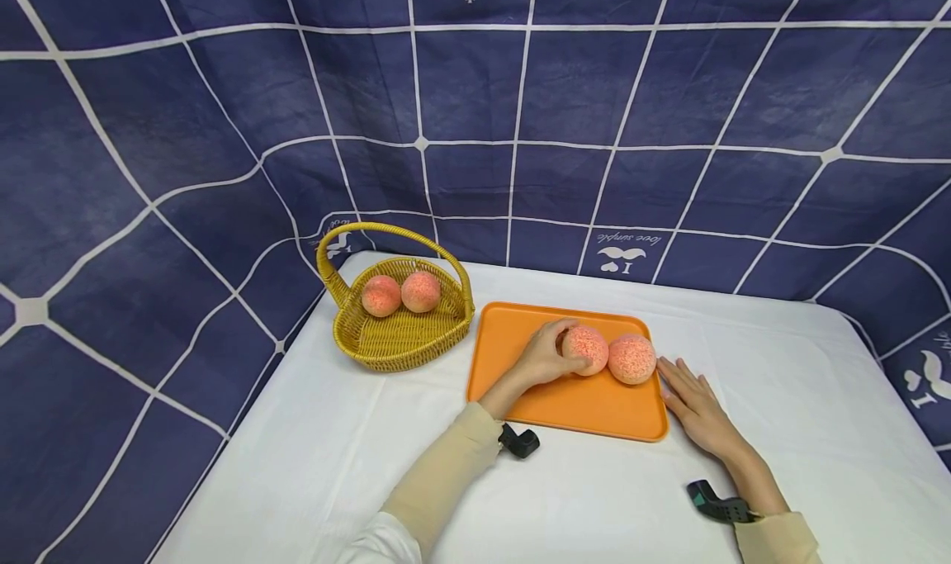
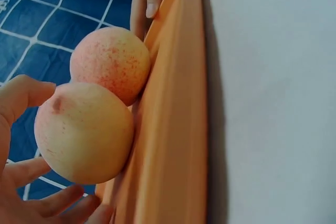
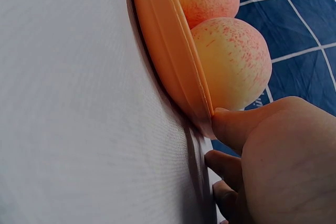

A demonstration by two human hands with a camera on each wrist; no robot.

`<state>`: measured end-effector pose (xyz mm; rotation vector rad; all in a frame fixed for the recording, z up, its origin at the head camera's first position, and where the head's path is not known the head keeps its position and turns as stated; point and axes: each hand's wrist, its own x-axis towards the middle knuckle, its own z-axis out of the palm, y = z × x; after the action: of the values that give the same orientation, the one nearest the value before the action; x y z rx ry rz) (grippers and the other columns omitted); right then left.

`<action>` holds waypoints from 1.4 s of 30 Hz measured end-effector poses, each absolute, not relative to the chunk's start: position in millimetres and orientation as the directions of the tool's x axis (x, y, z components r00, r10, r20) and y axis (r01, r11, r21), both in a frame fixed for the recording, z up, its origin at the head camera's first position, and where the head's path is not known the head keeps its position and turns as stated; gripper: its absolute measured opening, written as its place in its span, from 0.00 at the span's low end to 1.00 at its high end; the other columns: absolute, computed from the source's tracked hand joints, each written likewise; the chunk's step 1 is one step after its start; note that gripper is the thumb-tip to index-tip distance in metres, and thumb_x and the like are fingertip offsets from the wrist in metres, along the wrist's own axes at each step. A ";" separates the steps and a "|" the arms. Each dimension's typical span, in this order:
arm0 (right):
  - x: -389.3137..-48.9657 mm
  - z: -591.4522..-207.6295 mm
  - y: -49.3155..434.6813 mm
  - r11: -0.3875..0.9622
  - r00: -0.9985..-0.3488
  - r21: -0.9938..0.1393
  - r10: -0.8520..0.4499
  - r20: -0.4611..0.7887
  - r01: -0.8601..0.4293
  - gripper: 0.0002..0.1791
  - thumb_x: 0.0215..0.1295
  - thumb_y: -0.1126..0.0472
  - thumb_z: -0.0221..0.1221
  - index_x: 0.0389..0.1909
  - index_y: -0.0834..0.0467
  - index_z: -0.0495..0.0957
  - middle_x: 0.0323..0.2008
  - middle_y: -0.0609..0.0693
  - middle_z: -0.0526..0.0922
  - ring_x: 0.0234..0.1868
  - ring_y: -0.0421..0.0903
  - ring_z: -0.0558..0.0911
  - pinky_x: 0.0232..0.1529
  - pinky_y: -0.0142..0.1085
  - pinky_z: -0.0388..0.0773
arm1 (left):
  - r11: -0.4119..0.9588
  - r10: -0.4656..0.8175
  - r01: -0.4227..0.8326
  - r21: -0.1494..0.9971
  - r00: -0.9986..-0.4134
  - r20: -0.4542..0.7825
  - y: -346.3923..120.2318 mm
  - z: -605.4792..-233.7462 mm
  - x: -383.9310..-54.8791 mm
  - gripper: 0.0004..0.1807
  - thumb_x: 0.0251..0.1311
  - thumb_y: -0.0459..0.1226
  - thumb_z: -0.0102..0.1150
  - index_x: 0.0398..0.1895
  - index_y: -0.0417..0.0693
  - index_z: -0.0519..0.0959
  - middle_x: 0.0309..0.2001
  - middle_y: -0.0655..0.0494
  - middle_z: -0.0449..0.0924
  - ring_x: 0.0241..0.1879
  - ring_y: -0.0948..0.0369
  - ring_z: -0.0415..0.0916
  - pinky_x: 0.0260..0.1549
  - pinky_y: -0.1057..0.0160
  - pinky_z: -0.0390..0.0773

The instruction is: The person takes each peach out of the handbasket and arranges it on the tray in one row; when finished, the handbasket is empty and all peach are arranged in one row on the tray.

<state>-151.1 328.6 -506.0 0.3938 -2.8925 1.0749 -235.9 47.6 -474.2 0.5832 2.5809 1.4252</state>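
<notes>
Left hand (image 1: 545, 356): fingers curled round peach (image 1: 587, 351) on tray (image 1: 587, 405). Right hand (image 1: 700, 411): fingers loosely spread, touching tray's right edge. Backdrop (image 1: 565, 93) reads "love simple".

The basket (image 1: 404, 356) with two peaches (image 1: 420, 291) stands left of the tray (image 1: 575, 407) bearing two more peaches (image 1: 632, 359).

left hand (image 1: 544, 356) has its fingers curved in a grip, forearm (image 1: 449, 469) slanting back behind it, and right hand (image 1: 698, 411) is off to its right, fingers pretty much straight
</notes>
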 end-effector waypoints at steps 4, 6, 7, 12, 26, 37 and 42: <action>-151.2 -506.8 328.5 0.730 -0.967 -0.637 -0.226 0.116 -0.247 0.29 0.76 0.56 0.45 0.74 0.63 0.56 0.72 0.71 0.56 0.75 0.70 0.46 0.72 0.62 0.27 | 0.478 0.353 0.342 0.809 -0.918 0.179 39.3 -469.0 -222.9 0.37 0.50 0.46 0.72 0.65 0.51 0.72 0.61 0.51 0.72 0.59 0.53 0.70 0.59 0.54 0.70; -151.3 -506.6 328.3 0.731 -0.967 -0.637 -0.227 0.114 -0.246 0.30 0.76 0.56 0.45 0.74 0.63 0.56 0.72 0.71 0.56 0.75 0.70 0.46 0.72 0.62 0.27 | 0.454 0.335 0.421 0.785 -0.897 0.288 31.6 -464.0 -214.1 0.34 0.50 0.45 0.72 0.62 0.49 0.75 0.59 0.52 0.74 0.58 0.53 0.72 0.57 0.53 0.71; -151.3 -506.2 328.2 0.731 -0.968 -0.638 -0.226 0.112 -0.244 0.30 0.77 0.56 0.45 0.74 0.63 0.56 0.72 0.71 0.56 0.75 0.70 0.46 0.73 0.62 0.27 | 0.435 0.328 0.466 0.770 -0.879 0.347 26.9 -461.1 -209.5 0.32 0.50 0.45 0.72 0.60 0.48 0.77 0.58 0.52 0.75 0.57 0.53 0.73 0.55 0.53 0.72; -150.9 -504.0 327.7 0.727 -0.969 -0.644 -0.224 0.106 -0.239 0.30 0.77 0.56 0.45 0.74 0.62 0.55 0.72 0.71 0.56 0.75 0.70 0.45 0.73 0.62 0.27 | 0.331 0.275 0.669 0.665 -0.743 0.610 -4.7 -446.0 -187.7 0.23 0.47 0.39 0.72 0.50 0.44 0.82 0.47 0.52 0.81 0.47 0.55 0.78 0.42 0.57 0.78; -151.9 -505.7 328.9 0.724 -0.969 -0.649 -0.226 0.095 -0.233 0.30 0.77 0.55 0.43 0.74 0.64 0.54 0.72 0.73 0.54 0.75 0.70 0.43 0.72 0.60 0.23 | 0.418 -0.118 0.461 0.782 -0.827 0.550 -147.0 -412.7 -231.5 0.27 0.46 0.30 0.70 0.54 0.36 0.78 0.52 0.38 0.73 0.51 0.39 0.70 0.52 0.42 0.72; -150.0 -510.7 327.9 0.718 -0.967 -0.651 -0.229 0.114 -0.247 0.30 0.77 0.55 0.44 0.74 0.64 0.55 0.71 0.72 0.55 0.75 0.70 0.44 0.73 0.60 0.24 | 0.377 -0.105 0.140 0.916 -0.976 0.193 -169.8 -419.5 -292.0 0.33 0.53 0.29 0.67 0.65 0.45 0.71 0.65 0.44 0.66 0.65 0.47 0.65 0.63 0.50 0.69; -150.0 -508.4 329.3 0.723 -0.967 -0.645 -0.226 0.118 -0.248 0.30 0.77 0.55 0.44 0.74 0.63 0.55 0.72 0.72 0.56 0.76 0.68 0.43 0.73 0.59 0.24 | 0.298 -0.069 0.111 0.948 -0.988 0.137 -165.1 -430.8 -303.3 0.35 0.52 0.23 0.64 0.66 0.38 0.68 0.67 0.40 0.65 0.66 0.45 0.62 0.64 0.49 0.69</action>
<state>-150.0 329.3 -508.4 0.3964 -2.8866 1.0875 -303.3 -165.1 -430.8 0.0433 2.6486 1.9567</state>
